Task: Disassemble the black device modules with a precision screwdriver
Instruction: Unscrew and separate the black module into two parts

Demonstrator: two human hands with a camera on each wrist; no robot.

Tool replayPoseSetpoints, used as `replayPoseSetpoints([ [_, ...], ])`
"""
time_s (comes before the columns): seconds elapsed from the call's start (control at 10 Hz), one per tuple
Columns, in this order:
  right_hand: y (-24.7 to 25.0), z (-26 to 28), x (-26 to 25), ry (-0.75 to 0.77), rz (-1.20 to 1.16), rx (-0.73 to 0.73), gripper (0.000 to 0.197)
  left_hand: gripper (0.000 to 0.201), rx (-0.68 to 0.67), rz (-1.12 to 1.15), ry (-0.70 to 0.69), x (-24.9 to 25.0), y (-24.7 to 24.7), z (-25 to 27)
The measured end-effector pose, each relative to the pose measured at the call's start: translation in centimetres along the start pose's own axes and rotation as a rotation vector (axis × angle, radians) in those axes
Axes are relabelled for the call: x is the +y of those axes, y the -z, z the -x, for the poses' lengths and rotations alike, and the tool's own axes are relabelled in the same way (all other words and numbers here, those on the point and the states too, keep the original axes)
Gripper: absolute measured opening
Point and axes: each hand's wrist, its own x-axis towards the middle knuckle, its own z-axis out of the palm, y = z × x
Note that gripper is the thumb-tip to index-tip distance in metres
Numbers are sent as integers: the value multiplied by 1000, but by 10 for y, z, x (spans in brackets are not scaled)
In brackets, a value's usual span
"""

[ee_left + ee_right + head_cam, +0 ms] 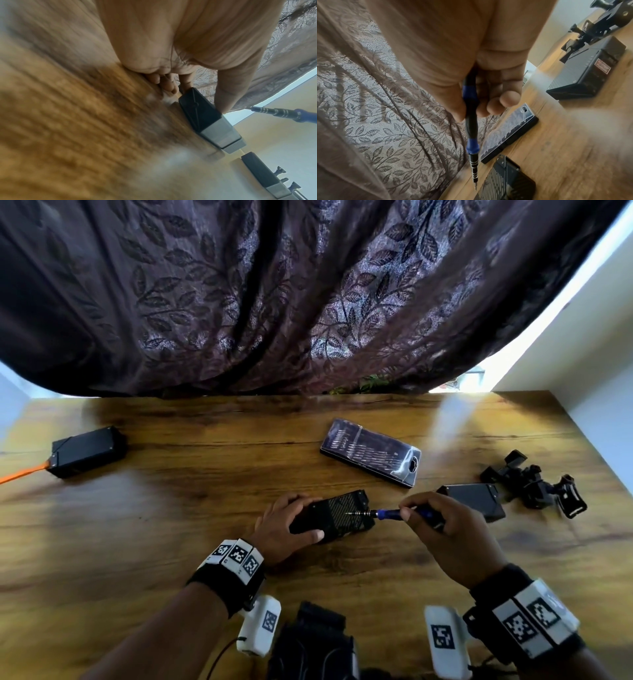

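A black device module (337,516) with a ribbed top lies on the wooden table (171,525) in front of me. My left hand (287,523) grips its left end, thumb along the near side. The left wrist view shows the same module (205,115) under my left hand (171,81). My right hand (442,518) holds a blue and black precision screwdriver (383,513), its tip over the module's top near the right end. In the right wrist view the screwdriver (471,135) points down at the module (501,181) from my right hand (488,94).
A second black module (474,499) lies just right of my right hand, with a pile of black mount parts (534,484) beyond it. A clear-lidded bit case (371,451) sits behind. A black box (85,451) with an orange cable rests at far left. A dark curtain (274,296) hangs behind.
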Motion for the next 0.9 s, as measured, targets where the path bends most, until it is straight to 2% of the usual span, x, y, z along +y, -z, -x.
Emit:
replayPoseSetpoints([
  [0.1, -5, 2, -5, 56, -29, -29, 10, 54, -11, 16, 11, 2, 2, 2],
  [0.4, -26, -4, -9, 190, -32, -112, 12, 59, -16, 29, 3, -1, 3, 2],
  [0.6, -31, -7, -8, 200, -19, -121, 9, 57, 1, 54, -7, -4, 2, 0],
  [0.8, -28, -8, -12, 197, 6, -124, 14, 66, 16, 74, -25, -7, -1, -4],
  [0.9, -28, -9, -15, 191, 12, -126, 15, 61, 20, 77, -32, -8, -1, -4],
])
